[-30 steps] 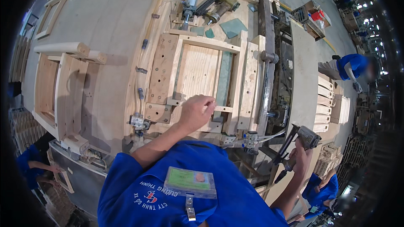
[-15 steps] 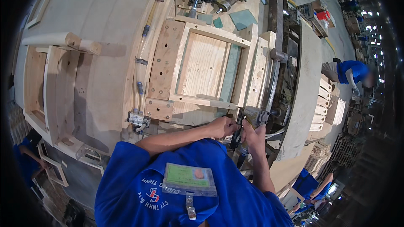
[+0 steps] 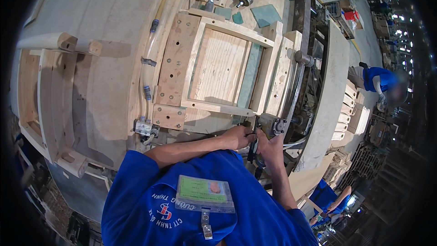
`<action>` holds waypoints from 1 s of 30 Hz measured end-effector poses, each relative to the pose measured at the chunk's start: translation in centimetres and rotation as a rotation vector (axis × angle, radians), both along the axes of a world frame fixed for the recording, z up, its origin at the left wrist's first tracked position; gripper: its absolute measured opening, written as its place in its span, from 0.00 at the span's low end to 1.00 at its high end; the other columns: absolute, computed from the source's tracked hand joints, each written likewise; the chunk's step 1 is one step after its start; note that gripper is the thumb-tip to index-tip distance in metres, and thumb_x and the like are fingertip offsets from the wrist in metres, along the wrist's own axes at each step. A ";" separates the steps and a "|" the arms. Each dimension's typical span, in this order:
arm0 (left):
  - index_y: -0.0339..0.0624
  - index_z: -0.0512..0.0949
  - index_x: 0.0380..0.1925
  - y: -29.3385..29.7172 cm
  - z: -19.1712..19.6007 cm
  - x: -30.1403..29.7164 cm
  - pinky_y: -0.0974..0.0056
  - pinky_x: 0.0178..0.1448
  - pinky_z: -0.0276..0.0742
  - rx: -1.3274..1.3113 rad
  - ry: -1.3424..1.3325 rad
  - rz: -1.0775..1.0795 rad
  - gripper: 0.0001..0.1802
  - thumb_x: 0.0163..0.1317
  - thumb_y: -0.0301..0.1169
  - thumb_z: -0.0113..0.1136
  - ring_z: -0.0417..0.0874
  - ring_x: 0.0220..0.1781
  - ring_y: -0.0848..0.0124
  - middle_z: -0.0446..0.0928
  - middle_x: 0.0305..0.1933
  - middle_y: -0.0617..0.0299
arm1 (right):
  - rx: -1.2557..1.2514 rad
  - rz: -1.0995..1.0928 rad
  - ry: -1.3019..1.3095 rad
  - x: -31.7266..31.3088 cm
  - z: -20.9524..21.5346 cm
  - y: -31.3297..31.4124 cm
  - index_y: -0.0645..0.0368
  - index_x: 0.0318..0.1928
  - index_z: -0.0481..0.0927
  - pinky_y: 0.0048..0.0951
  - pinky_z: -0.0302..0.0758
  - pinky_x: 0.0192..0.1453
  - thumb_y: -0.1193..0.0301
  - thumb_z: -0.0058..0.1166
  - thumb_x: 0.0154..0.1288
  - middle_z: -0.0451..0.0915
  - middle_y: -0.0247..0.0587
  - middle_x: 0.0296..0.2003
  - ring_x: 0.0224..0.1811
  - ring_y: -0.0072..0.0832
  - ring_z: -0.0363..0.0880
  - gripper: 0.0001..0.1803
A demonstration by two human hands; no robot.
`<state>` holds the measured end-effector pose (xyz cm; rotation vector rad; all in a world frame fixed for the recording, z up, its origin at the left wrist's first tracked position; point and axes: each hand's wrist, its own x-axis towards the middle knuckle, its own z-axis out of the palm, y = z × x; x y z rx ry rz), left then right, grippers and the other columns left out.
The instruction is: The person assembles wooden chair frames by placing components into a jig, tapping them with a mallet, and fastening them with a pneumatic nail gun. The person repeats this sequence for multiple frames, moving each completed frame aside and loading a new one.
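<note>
At far left, a wooden box-like assembly [image 3: 57, 77] with rounded rails stands on the bench with its members joined, and looks well advanced. Next comes clear air tubing [image 3: 151, 50], then the drilled wooden jig block [image 3: 172, 59] lying along the left side of a rectangular wooden frame [image 3: 218, 108]. This frame, the piece being worked on, sits in the jig in front of the person; its rails appear to meet at the corners, so it seems laid out in place, but whether any fastener is in cannot be seen. A pale board [image 3: 218, 64] shows within its opening, at a level I cannot judge. Below its near rail, the left hand [image 3: 238, 137] has its fingers curled in beside the pneumatic nail gun [image 3: 273, 124]; whether it pinches anything I cannot tell. The right hand [image 3: 271, 149] is wrapped around the nail gun, whose body lies near the frame's near right corner. Fastening there is probably what remains. Further right run a dark metal bar [image 3: 301, 23] and stacked wooden slats [image 3: 341, 127].
</note>
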<state>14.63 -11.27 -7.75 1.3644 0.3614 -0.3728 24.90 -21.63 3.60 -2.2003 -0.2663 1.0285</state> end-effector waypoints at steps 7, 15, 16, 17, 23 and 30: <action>0.41 0.85 0.54 -0.7 -0.3 0.2 0.50 0.48 0.81 0.011 0.005 0.027 0.22 0.78 0.48 0.58 0.90 0.40 0.54 0.87 0.36 0.47 | 0.048 -0.077 -0.014 -0.2 0.7 0.7 0.63 0.50 0.82 0.25 0.69 0.22 0.75 0.60 0.76 0.82 0.34 0.33 0.21 0.16 0.73 0.07; 0.37 0.85 0.46 2.7 2.4 5.2 0.47 0.44 0.79 0.200 -0.023 0.358 0.22 0.73 0.48 0.62 0.88 0.39 0.47 0.86 0.34 0.44 | 0.210 -0.158 -0.029 6.8 0.3 5.6 0.64 0.51 0.82 0.26 0.70 0.19 0.71 0.65 0.74 0.82 0.35 0.34 0.18 0.19 0.74 0.12; 0.37 0.85 0.48 3.7 2.4 6.2 0.47 0.45 0.80 0.190 -0.021 0.392 0.21 0.73 0.46 0.62 0.89 0.40 0.47 0.86 0.34 0.43 | 0.206 -0.152 -0.029 8.1 0.0 6.7 0.64 0.51 0.82 0.26 0.70 0.19 0.70 0.66 0.73 0.82 0.35 0.35 0.18 0.19 0.74 0.13; 0.37 0.85 0.48 4.3 2.4 7.4 0.47 0.45 0.80 0.219 -0.036 0.470 0.20 0.73 0.45 0.62 0.89 0.40 0.47 0.86 0.34 0.43 | 0.224 -0.135 -0.042 9.4 -0.5 8.0 0.63 0.49 0.82 0.27 0.70 0.18 0.69 0.66 0.73 0.81 0.33 0.31 0.17 0.20 0.73 0.12; 0.38 0.85 0.50 8.6 1.0 12.5 0.42 0.51 0.82 0.303 -0.080 0.692 0.18 0.70 0.40 0.61 0.89 0.46 0.40 0.87 0.41 0.40 | 0.311 -0.108 -0.088 14.7 -2.5 14.7 0.63 0.50 0.78 0.29 0.71 0.18 0.70 0.67 0.73 0.79 0.35 0.30 0.16 0.22 0.73 0.13; 0.37 0.86 0.50 11.0 1.0 14.2 0.47 0.50 0.82 0.272 -0.015 0.687 0.19 0.69 0.41 0.64 0.89 0.43 0.43 0.87 0.37 0.41 | 0.288 -0.100 -0.040 17.1 -3.3 17.2 0.63 0.49 0.75 0.30 0.70 0.16 0.72 0.66 0.73 0.78 0.36 0.28 0.16 0.23 0.73 0.13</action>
